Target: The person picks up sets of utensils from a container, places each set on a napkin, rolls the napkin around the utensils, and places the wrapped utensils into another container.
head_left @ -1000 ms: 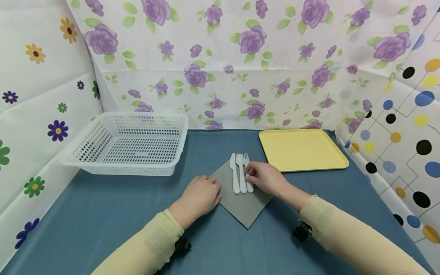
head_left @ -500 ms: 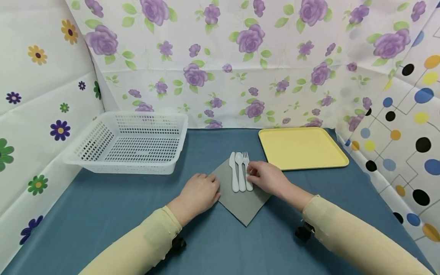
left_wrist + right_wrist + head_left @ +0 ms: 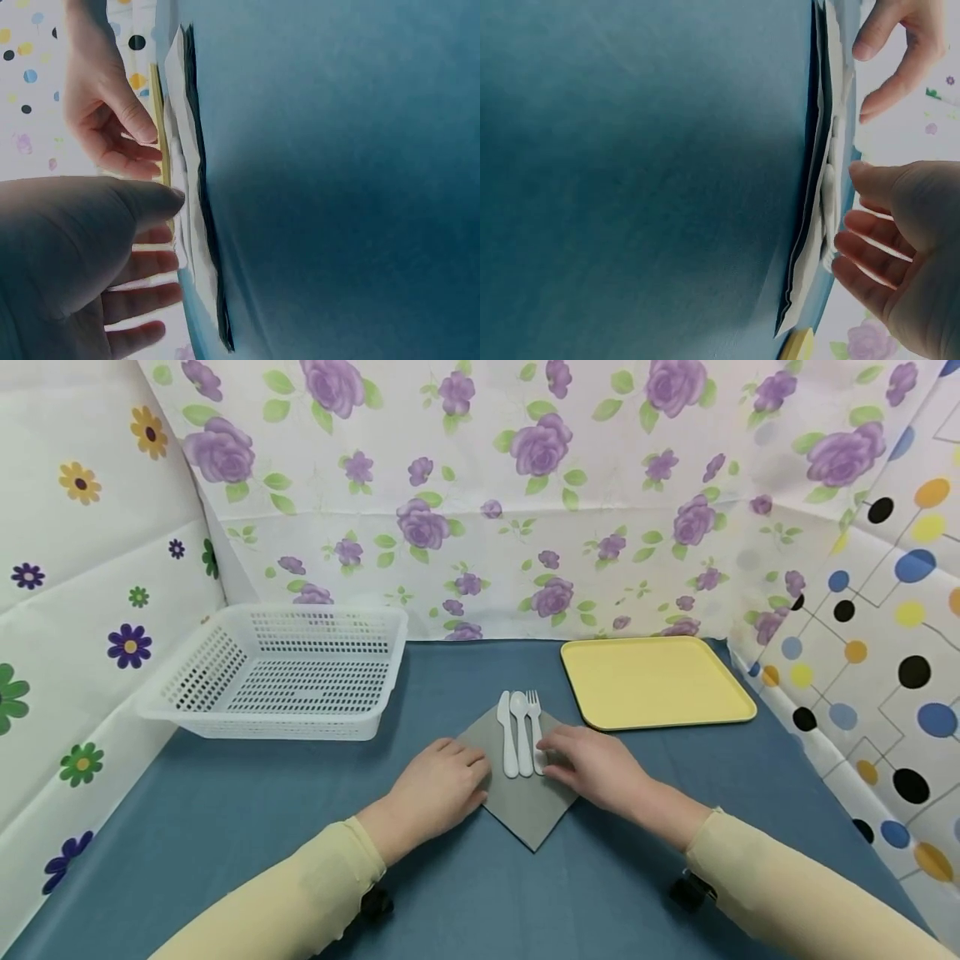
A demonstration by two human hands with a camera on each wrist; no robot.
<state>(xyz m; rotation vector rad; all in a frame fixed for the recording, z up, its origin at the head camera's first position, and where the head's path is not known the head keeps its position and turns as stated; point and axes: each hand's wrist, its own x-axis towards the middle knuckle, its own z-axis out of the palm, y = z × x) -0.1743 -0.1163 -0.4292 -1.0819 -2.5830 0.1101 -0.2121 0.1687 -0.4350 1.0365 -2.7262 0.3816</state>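
Observation:
A grey folded napkin (image 3: 531, 817) lies turned like a diamond on the blue cloth. Side by side on it are a white knife (image 3: 508, 745), a white spoon (image 3: 521, 735) and a white fork (image 3: 534, 717), handles toward me. My left hand (image 3: 437, 787) is at the napkin's left corner, its thumb and fingers apart in the left wrist view. Over the right corner is my right hand (image 3: 600, 772), fingertips right at the fork's handle and hiding part of it. Its fingers are loosely bent and spread in the right wrist view, with nothing held between them.
A white perforated plastic basket (image 3: 360, 727) stands at the back left. At the back right lies a yellow tray (image 3: 656, 681). Blue cloth (image 3: 262, 827) covers the table, with patterned sheets (image 3: 480, 585) hanging behind and at both sides.
My right hand has moved slightly toward me, and its fingers have spread a little at the fork's handle. My left hand has shifted slightly right over the napkin's corner. The cutlery stays on the napkin.

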